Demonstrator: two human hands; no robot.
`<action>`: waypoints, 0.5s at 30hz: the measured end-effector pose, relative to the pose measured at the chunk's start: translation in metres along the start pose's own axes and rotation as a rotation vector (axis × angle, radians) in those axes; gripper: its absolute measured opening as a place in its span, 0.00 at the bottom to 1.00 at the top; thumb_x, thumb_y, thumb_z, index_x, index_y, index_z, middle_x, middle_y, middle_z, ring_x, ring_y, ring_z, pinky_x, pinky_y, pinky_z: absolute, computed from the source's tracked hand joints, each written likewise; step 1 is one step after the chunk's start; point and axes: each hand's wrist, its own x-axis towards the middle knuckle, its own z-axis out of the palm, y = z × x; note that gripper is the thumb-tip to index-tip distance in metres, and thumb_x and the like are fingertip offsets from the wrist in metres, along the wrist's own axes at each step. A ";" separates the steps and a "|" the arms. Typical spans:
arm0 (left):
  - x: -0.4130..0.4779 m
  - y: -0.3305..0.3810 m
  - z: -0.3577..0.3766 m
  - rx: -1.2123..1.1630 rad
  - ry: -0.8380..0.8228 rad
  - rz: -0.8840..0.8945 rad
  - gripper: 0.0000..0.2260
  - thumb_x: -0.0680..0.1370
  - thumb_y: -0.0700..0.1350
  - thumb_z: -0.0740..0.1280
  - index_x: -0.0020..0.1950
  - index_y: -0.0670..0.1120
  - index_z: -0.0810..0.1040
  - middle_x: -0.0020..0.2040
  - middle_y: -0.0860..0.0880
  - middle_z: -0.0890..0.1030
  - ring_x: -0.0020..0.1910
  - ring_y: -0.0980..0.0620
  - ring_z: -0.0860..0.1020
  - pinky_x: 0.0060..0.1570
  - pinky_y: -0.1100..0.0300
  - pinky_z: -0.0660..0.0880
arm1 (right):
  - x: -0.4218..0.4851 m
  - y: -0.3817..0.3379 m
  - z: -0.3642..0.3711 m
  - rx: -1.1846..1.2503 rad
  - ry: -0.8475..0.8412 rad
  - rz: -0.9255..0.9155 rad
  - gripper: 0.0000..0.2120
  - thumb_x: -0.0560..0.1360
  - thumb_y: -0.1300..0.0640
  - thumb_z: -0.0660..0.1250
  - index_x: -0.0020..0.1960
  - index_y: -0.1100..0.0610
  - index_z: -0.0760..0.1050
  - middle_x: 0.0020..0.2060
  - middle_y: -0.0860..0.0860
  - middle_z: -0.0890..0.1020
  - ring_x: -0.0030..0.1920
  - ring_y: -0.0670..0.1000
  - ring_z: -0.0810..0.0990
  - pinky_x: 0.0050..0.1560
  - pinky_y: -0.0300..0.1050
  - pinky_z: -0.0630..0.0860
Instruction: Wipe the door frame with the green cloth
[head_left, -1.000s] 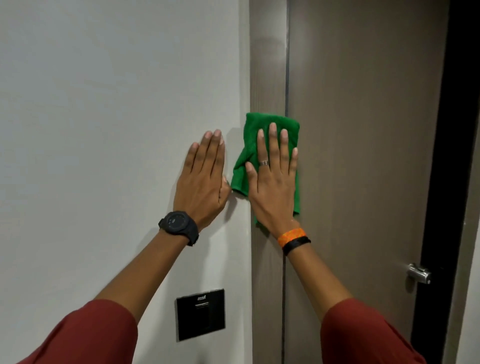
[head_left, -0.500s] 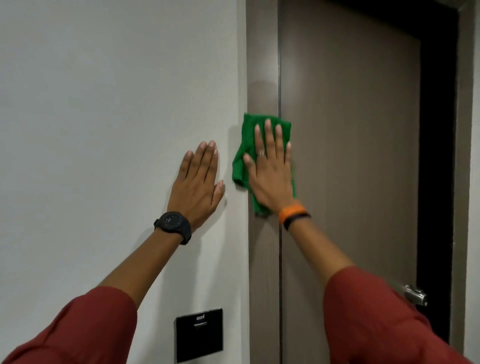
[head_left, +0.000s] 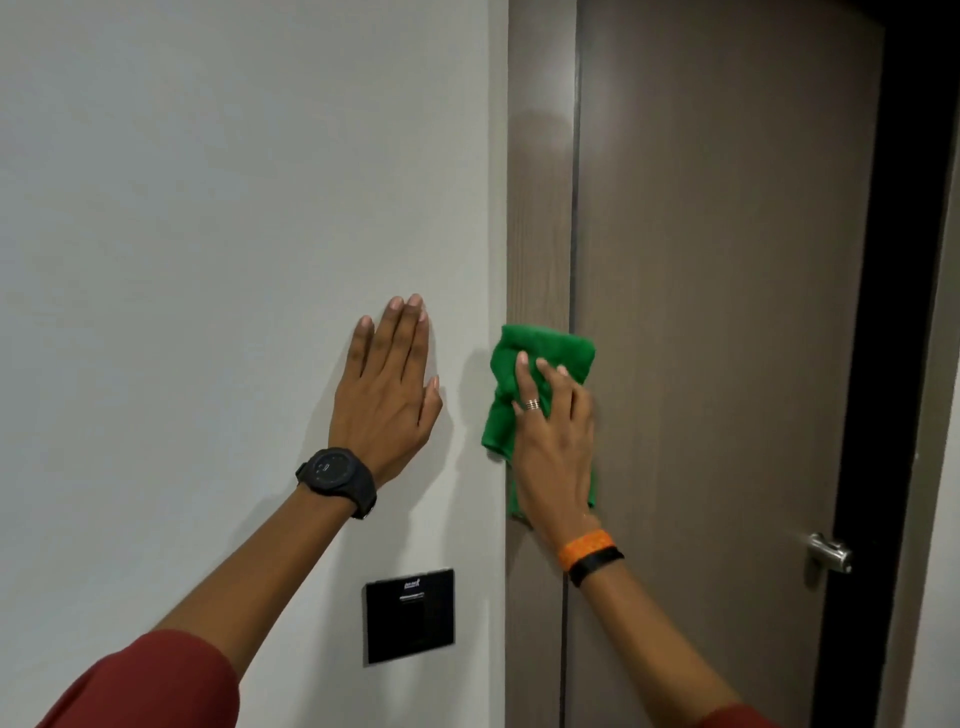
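Even, soft indoor light; faint hand shadows on the plain white wall (head_left: 208, 234). Slight blur, wide-angle bending at edges.

On my left wrist I wear a black watch (head_left: 336, 480) with a round dark face. On my right wrist there are two bands, an orange band (head_left: 586, 548) and a thin black band (head_left: 596, 565) just below it. One right finger has a ring (head_left: 531, 404). Both sleeves (head_left: 150, 686) are dark red.
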 end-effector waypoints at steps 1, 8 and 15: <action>-0.009 0.001 0.000 0.002 -0.019 0.000 0.32 0.83 0.50 0.52 0.83 0.37 0.51 0.84 0.40 0.52 0.83 0.42 0.51 0.81 0.40 0.53 | -0.012 0.004 -0.002 -0.020 -0.003 -0.004 0.29 0.77 0.68 0.70 0.77 0.60 0.71 0.66 0.63 0.78 0.65 0.65 0.72 0.61 0.66 0.80; -0.057 0.003 -0.002 0.002 -0.130 0.002 0.32 0.82 0.49 0.55 0.83 0.36 0.51 0.84 0.40 0.52 0.83 0.42 0.51 0.81 0.40 0.53 | -0.001 0.004 -0.022 -0.139 -0.110 -0.170 0.34 0.75 0.67 0.68 0.79 0.50 0.68 0.49 0.56 0.78 0.46 0.60 0.76 0.41 0.55 0.76; -0.096 0.003 -0.003 -0.047 -0.211 -0.005 0.31 0.82 0.50 0.52 0.83 0.37 0.52 0.84 0.41 0.52 0.83 0.42 0.50 0.81 0.40 0.52 | -0.048 0.011 -0.012 0.008 -0.073 -0.090 0.34 0.76 0.67 0.71 0.80 0.56 0.65 0.66 0.61 0.78 0.69 0.62 0.73 0.66 0.65 0.77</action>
